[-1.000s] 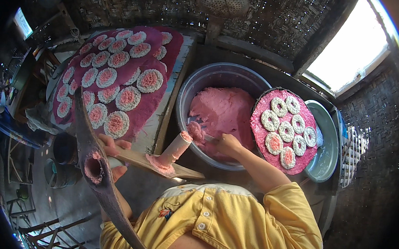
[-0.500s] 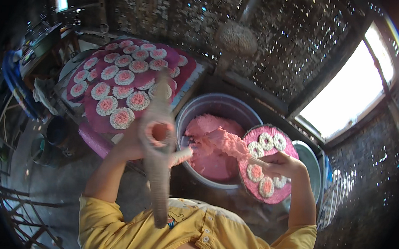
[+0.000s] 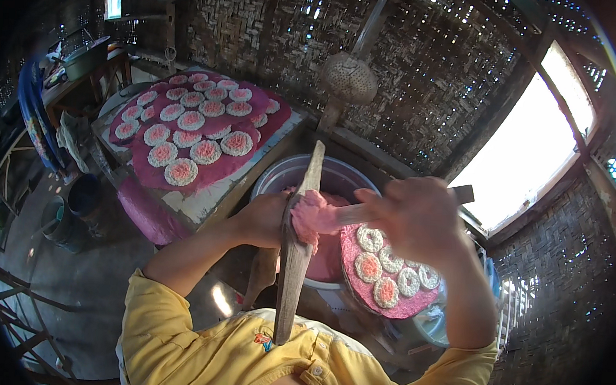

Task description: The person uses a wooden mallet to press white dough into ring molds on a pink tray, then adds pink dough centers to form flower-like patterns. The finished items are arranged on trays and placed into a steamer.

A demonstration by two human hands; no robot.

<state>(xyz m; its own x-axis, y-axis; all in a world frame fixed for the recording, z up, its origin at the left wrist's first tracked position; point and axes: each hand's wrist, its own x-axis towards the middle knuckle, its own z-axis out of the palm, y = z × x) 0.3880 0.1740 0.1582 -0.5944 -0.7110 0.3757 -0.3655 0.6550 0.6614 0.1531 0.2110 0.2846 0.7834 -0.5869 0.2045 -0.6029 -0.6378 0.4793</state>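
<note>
A long wooden press (image 3: 294,287) with a cup in its middle is gripped by my left hand (image 3: 263,216), partly hidden behind it. Soft pink dough (image 3: 313,215) fills the cup's mouth and bulges out. My right hand (image 3: 419,217), slightly blurred, is closed around a flat spatula (image 3: 352,213) whose blade presses against the dough. Below both hands stands a large grey tub (image 3: 270,172) with more pink dough inside, largely covered by my hands and the press. Under my right forearm lies a round pink-covered tray (image 3: 417,304) bearing white lacy rings, a couple with pink centres.
At the left, a table (image 3: 201,204) carries pink sheets (image 3: 218,169) covered with several white-and-pink rounds. A pale basin (image 3: 430,327) sits beneath the tray. A perforated ladle (image 3: 350,79) hangs on the woven wall. Dark buckets (image 3: 85,196) stand on the floor at left.
My right hand has risen and brought the spatula's dough from above the tub left to the press cup. My left hand has shifted right and turned the press, its cup now facing the spatula.
</note>
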